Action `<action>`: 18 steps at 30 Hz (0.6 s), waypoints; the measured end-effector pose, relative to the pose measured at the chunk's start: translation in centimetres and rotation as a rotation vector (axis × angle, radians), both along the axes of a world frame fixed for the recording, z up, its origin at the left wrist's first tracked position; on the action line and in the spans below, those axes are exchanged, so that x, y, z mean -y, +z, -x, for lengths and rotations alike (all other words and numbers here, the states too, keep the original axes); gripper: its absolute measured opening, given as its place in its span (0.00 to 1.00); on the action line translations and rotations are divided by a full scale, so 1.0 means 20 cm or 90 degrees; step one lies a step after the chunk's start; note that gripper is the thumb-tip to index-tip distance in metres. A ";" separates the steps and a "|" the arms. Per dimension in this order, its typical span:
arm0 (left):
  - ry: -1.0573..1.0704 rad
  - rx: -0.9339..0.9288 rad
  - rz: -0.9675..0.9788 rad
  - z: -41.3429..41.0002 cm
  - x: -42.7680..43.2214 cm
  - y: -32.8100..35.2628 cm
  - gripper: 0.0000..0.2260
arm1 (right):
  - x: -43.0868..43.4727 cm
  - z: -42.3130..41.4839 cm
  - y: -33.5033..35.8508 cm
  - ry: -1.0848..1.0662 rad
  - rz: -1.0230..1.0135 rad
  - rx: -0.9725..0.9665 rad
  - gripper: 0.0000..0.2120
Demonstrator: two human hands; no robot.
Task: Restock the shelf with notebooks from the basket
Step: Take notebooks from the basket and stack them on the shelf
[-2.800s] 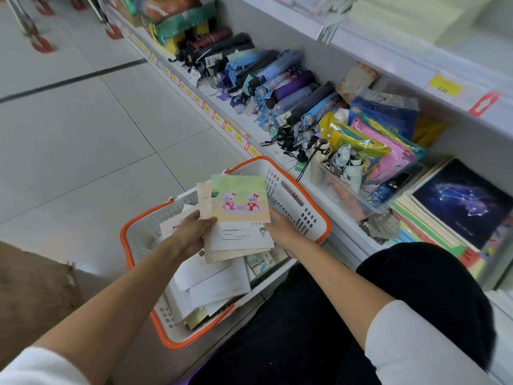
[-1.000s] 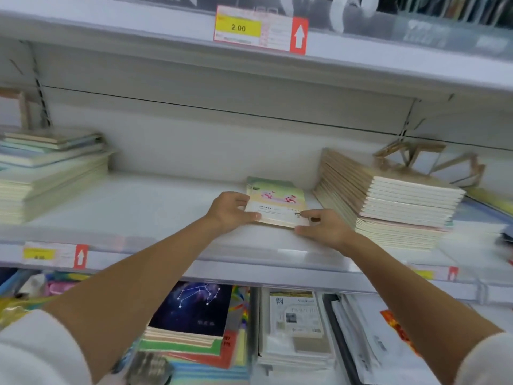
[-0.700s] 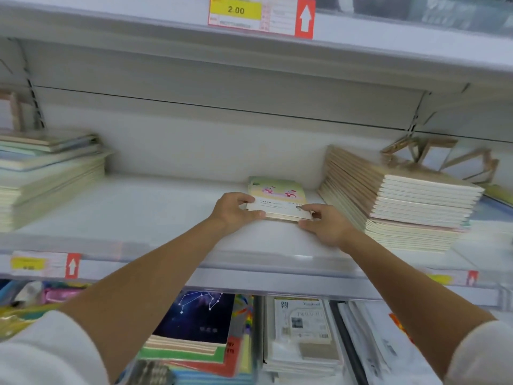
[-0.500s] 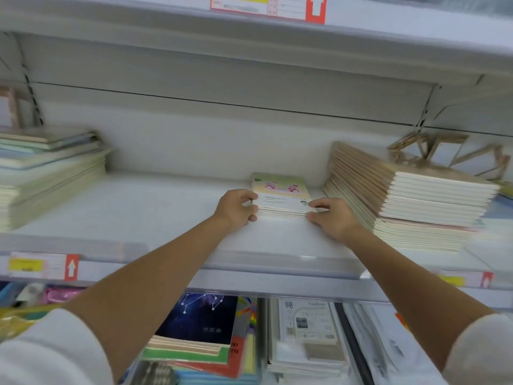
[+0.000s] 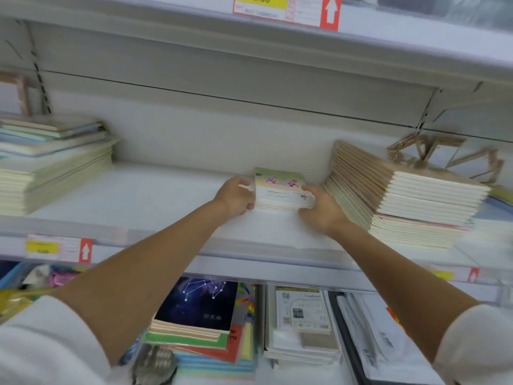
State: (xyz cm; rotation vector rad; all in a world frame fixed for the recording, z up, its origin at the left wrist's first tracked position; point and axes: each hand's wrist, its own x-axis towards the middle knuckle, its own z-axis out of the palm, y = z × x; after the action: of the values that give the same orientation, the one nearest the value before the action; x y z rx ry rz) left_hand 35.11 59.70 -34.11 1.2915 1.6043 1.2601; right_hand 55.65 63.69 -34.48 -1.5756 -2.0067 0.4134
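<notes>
A small stack of notebooks (image 5: pixel 280 191) is pressed flat on the white shelf (image 5: pixel 144 198), clasped from both sides. The left hand (image 5: pixel 236 196) is curled against the stack's left edge, its grip closed on it; the right hand (image 5: pixel 319 207) is cupped round the near right corner, grip likewise closed on the stack. Just right of the right hand, a tall pile of cream notebooks (image 5: pixel 402 195) is seen. Well to the left of the left hand, another pile (image 5: pixel 52 165) is stacked. Below both grips, a constellation-cover book (image 5: pixel 200 304) is shelved.

Short white sleeves (image 5: pixel 47 337) cover both upper arms; forearms and hands (image 5: pixel 236 197) bare.
</notes>
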 end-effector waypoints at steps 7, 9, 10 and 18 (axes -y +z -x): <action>0.223 -0.216 -0.100 0.32 0.47 0.06 0.15 | 0.46 0.48 0.10 0.131 -0.168 -0.122 0.13; 0.239 -0.228 -0.073 0.45 0.68 0.02 0.16 | 0.63 0.66 0.06 0.192 -0.137 -0.163 0.08; 0.250 -0.237 -0.056 0.53 0.79 -0.01 0.16 | 0.72 0.75 0.04 0.225 -0.110 -0.180 0.06; 0.398 -0.201 0.107 1.10 1.73 -0.33 0.15 | 1.42 1.40 -0.36 0.479 0.158 -0.101 0.06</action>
State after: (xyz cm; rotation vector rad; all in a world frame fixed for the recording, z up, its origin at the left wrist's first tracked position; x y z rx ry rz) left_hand 13.06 25.03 -40.75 0.9415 2.4103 1.2717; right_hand 27.74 35.32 -41.69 -0.8096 -2.4283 1.0649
